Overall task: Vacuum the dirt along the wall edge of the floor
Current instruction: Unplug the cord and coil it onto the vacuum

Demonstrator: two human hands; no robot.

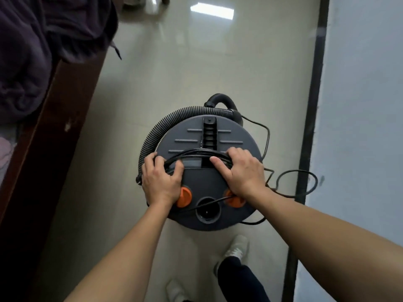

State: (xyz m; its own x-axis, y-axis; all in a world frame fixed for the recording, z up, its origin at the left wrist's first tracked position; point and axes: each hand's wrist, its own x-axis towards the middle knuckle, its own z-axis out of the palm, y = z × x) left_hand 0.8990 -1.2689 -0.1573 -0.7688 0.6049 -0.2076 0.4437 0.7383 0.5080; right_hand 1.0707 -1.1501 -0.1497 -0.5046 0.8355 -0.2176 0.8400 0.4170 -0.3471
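Note:
A round dark grey canister vacuum stands on the pale tiled floor, seen from above, with two orange knobs and a black port near me. Its ribbed grey hose curls round the left side to a black elbow at the far end. A black power cord lies bundled across the lid and trails off to the right. My left hand grips the cord bundle and hose at the lid's left edge. My right hand holds the cord bundle at the lid's middle right, fingers curled over it.
A dark skirting strip runs along the pale blue wall on the right, and loose cord loops lie against it. A dark wooden bed frame with a dark blanket lines the left. My feet in pale shoes stand behind the vacuum.

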